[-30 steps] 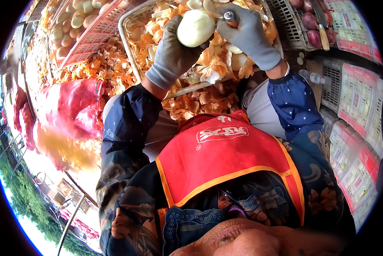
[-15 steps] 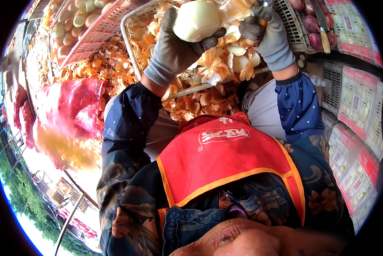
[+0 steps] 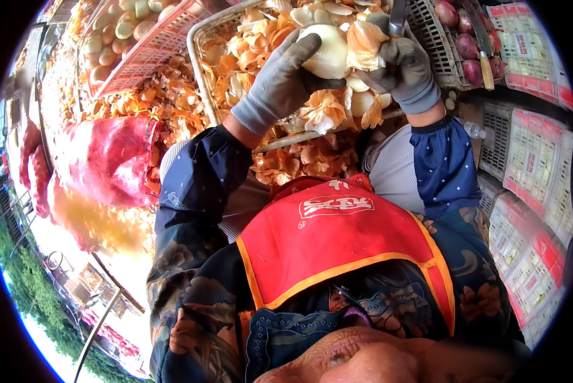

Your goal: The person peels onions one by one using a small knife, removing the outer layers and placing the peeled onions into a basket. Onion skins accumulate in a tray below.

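Cupping a white, round onion (image 3: 325, 52): left gray-gloved hand (image 3: 277, 86) has fingers part open round its left and near sides. Onion sits between the 2 hands, above the pale rectangular tray (image 3: 201, 76). Papery golden-brown skin (image 3: 367, 46) on its right touches right gray-gloved hand (image 3: 409, 69), fingers curled closed on a steel-bladed knife (image 3: 398, 14), blade pointing far. Left is nearer; onion's long axis unclear.

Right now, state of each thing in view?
Left hand: holding white onion
White onion: mostly peeled
Brown skin: against white onion
Right hand: closed on knife
Pale tray: heaped with onion skins
Wooden-handled knife: lying over red onions
Red onions: unpeeled
Plastic bottle: lying sideways
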Motion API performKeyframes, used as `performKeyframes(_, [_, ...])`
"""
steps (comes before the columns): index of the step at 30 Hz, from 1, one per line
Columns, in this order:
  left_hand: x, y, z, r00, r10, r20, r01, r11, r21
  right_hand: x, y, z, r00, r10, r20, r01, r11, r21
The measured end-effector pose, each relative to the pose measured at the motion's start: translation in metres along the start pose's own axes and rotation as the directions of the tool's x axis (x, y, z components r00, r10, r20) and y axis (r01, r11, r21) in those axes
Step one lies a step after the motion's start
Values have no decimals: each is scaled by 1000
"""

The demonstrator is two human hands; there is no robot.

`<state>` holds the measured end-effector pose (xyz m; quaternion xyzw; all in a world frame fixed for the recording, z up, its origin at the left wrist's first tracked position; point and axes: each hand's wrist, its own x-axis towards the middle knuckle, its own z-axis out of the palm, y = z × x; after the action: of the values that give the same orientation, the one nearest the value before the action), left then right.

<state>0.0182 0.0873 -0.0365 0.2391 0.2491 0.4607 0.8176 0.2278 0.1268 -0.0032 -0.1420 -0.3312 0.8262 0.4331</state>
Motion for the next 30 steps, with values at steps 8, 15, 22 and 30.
performKeyframes(8, [5, 8, -12, 995, -58, 80, 79, 950, -301, 6, -43, -32, 963, -112, 243, 67, 980, 186])
performKeyframes(15, [18, 17, -26, 992, 29, -123, -77, 909, -410, 11, -33, -26, 943, -244, -225, 142, 909, -391])
performKeyframes(22, [53, 66, -42, 881, 461, -106, -472, 848, -242, 19, -7, 16, 934, 2, -357, -247, 724, -644])
performKeyframes(30, [53, 101, -79, 877, 443, -188, -366, 867, 337, 26, 6, 8, 933, 65, -354, -317, 613, -724])
